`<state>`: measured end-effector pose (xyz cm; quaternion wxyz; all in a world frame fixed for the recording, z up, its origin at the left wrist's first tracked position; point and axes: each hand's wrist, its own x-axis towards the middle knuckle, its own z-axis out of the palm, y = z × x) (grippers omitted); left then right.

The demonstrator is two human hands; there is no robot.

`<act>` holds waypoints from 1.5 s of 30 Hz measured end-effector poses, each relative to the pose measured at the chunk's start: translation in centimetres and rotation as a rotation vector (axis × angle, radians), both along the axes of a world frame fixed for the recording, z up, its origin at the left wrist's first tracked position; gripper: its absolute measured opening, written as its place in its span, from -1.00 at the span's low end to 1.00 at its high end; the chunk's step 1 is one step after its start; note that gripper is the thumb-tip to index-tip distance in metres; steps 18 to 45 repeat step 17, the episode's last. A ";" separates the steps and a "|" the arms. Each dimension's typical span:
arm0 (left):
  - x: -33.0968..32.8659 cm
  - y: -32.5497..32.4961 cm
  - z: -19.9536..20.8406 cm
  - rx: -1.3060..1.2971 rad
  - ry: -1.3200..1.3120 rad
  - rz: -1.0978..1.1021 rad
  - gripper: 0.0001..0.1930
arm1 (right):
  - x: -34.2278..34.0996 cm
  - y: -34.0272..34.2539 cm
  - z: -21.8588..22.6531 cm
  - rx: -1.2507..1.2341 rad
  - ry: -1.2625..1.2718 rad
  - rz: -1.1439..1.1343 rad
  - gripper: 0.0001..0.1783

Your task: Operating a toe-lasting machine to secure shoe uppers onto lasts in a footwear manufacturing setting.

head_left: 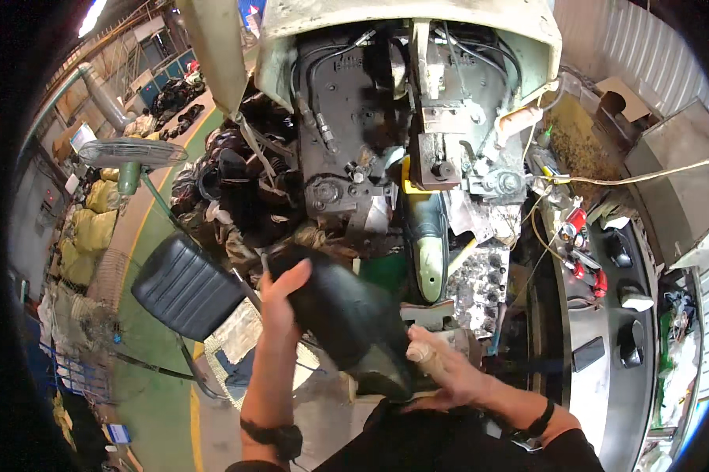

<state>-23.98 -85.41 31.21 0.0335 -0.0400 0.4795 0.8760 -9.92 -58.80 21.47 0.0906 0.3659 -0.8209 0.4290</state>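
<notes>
A dark leather-look boot [350, 315] is tilted in front of me, its upper end to the left and its narrower end low, close to my body. My left hand [279, 299] grips it at the upper end, thumb over the near side. My right hand [456, 376] closes on the lower end; beige wrapping covers its thumb, and its other fingers are partly hidden. Just beyond, a second dark shoe form [428, 252] with a pale green end sits in the machine [362, 118], beneath a yellow-edged metal block [435, 161].
A black padded chair [187, 285] and a fan [132, 153] stand to the left. Behind them lies a heap of dark boots [228, 181]. On the right, a narrow bench [582, 322] carries a phone [588, 354], red-handled tools [590, 279] and dark shoe parts [631, 344]. An air hose [629, 181] crosses above.
</notes>
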 end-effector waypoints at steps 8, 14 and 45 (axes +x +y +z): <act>3.2 15.4 2.6 -0.074 0.043 -0.515 -0.74 | 8.7 1.0 -2.4 -0.449 -0.492 -0.634 0.16; 7.7 25.9 -0.5 -0.044 -0.081 -0.681 -0.69 | 15.4 6.1 -4.5 -0.563 0.364 -0.886 0.34; 10.7 32.8 -3.4 -0.062 -0.269 -0.780 -0.65 | 21.1 9.2 -4.4 -0.442 0.423 -1.095 0.18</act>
